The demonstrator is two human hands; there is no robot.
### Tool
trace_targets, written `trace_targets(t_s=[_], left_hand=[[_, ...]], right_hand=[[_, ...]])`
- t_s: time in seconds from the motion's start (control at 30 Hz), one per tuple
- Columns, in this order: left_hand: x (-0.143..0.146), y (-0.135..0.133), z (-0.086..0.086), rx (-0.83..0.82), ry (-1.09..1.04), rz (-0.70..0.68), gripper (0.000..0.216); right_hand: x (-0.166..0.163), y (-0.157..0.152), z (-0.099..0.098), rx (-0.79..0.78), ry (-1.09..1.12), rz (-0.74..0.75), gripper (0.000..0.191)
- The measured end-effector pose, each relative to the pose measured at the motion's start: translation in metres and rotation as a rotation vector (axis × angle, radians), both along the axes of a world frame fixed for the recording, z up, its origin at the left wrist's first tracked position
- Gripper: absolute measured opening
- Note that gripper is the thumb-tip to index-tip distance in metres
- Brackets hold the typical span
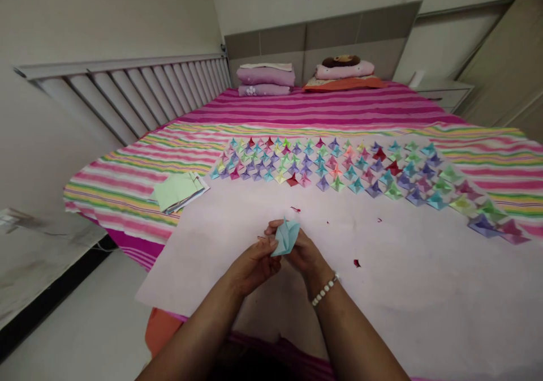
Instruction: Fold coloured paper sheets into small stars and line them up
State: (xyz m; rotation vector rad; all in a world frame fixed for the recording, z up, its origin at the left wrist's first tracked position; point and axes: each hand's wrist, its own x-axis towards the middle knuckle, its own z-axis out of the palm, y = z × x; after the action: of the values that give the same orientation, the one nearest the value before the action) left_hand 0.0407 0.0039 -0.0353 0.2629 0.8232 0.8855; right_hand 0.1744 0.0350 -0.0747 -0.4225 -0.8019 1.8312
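Both my hands meet over a large pale pink sheet (424, 290) spread on the bed. My left hand (253, 265) and my right hand (304, 253) pinch a small light blue folded paper piece (285, 237) between their fingers, holding it just above the sheet. A white bead bracelet (324, 290) circles my right wrist. Beyond my hands, several rows of small folded paper shapes (339, 168) in many colours lie on the sheet.
A stack of light green paper squares (177, 191) lies at the left on the striped bedspread (127, 183). Tiny red scraps (356, 263) dot the sheet. Folded blankets (265, 78) and pillows (344, 71) sit at the headboard. A slatted rail (139, 95) runs along the left.
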Motion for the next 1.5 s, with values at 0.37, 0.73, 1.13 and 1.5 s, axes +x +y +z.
trace_targets(t_s=[0.37,0.73,1.13,1.5], left_hand=[[-0.004,-0.002,0.008,0.032,0.103,-0.044,0.024],[-0.027,-0.006,0.014,0.991,1.100,0.343,0.023],[-0.020,-0.013,0.019,1.317,1.374,0.124,0.034],[-0.027,-0.015,0.026,1.427,1.393,0.124,0.040]], right_hand=[[0.000,0.001,0.000,0.004,-0.015,-0.019,0.011],[-0.003,0.002,0.002,-0.026,-0.012,-0.104,0.015],[-0.002,0.002,-0.003,0.000,-0.065,-0.107,0.013],[-0.002,0.003,-0.003,0.078,-0.118,-0.109,0.013]])
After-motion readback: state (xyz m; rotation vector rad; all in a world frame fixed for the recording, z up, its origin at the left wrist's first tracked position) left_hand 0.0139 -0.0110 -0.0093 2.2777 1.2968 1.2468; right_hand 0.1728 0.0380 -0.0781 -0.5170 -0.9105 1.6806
